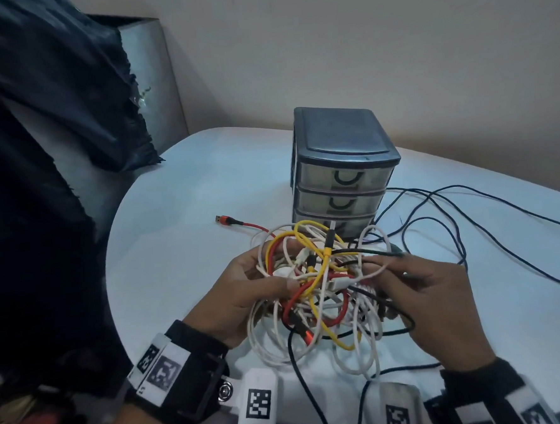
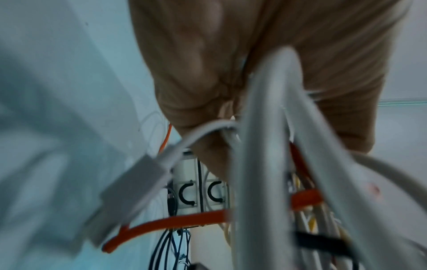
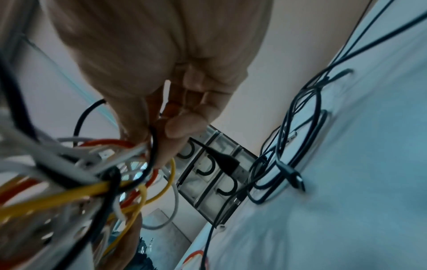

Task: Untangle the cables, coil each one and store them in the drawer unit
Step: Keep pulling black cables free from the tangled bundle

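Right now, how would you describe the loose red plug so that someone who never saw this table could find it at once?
Start at the dark three-drawer unit standing on the white table. Look just left of its bottom drawer: the red USB plug lies flat on the table, pointing away from the cable tangle. Unlike the other connectors, it lies outside the tangle, on the end of a red cable that runs back into it.

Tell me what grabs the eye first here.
The knot of white, yellow, red and black cables held up between both hands: the left hand cradles it from the left while the right hand pinches a black cable at its right edge. Just behind stands the dark three-drawer unit, all drawers closed. Loose dark cables trail over the white table to its right.
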`<act>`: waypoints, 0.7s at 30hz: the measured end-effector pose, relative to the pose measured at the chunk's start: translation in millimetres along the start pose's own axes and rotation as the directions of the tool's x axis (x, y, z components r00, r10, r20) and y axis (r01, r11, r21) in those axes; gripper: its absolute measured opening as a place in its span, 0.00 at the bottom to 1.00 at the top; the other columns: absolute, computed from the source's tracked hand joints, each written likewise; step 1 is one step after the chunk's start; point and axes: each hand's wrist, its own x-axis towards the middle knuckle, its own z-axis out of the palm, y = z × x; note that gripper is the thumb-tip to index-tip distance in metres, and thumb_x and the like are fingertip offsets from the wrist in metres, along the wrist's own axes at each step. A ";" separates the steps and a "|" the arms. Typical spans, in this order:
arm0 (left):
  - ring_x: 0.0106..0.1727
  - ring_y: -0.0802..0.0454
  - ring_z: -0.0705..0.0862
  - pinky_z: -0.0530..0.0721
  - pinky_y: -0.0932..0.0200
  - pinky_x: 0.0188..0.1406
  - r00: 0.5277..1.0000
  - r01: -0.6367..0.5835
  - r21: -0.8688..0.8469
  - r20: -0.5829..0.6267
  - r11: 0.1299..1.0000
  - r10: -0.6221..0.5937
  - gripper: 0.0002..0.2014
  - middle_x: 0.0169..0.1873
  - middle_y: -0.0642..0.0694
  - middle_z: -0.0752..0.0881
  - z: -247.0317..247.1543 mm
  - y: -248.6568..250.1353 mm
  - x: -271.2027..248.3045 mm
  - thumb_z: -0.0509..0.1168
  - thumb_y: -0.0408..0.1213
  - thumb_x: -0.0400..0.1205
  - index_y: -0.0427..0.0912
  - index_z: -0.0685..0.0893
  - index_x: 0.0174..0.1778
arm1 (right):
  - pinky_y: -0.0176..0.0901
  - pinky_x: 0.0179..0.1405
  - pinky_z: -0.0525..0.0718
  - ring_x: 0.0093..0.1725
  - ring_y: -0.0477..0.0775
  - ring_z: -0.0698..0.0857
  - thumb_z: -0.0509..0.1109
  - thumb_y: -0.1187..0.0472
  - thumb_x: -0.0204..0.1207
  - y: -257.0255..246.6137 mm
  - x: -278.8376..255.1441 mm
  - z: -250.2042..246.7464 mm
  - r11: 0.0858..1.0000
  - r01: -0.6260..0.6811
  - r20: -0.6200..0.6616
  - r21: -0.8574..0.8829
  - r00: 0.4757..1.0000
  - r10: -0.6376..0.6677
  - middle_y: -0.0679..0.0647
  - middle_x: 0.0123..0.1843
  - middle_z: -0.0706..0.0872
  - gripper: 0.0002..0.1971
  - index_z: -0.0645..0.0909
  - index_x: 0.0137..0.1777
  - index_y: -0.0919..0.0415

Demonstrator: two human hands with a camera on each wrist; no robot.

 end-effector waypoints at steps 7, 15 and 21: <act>0.50 0.34 0.89 0.92 0.43 0.43 0.998 0.043 0.009 0.050 0.999 -0.043 0.33 0.57 0.26 0.87 8.7 -3.8 0.2 0.77 0.28 0.63 0.33 0.81 0.67 | 0.35 0.34 0.87 0.34 0.44 0.90 0.76 0.71 0.74 6.6 -4.0 12.9 0.993 0.106 -0.153 0.059 0.984 -0.096 0.44 0.36 0.91 0.04 0.85 0.44 0.63; 0.51 0.35 0.89 0.86 0.39 0.61 0.993 0.088 -0.065 -0.078 0.994 -0.093 0.26 0.59 0.25 0.87 10.0 -4.0 5.7 0.75 0.34 0.73 0.28 0.82 0.66 | 0.28 0.43 0.84 0.45 0.42 0.90 0.72 0.58 0.77 11.9 0.2 11.5 0.990 0.125 -0.077 -0.070 0.989 -0.130 0.42 0.43 0.91 0.08 0.88 0.53 0.56; 0.58 0.36 0.87 0.80 0.37 0.71 0.985 0.162 -0.183 -0.029 0.970 -0.170 0.23 0.62 0.31 0.86 8.8 -2.1 6.1 0.67 0.45 0.83 0.35 0.84 0.69 | 0.23 0.37 0.80 0.39 0.42 0.90 0.78 0.54 0.73 15.2 3.8 1.4 0.976 0.169 0.074 -0.138 0.984 -0.160 0.39 0.39 0.92 0.07 0.92 0.49 0.52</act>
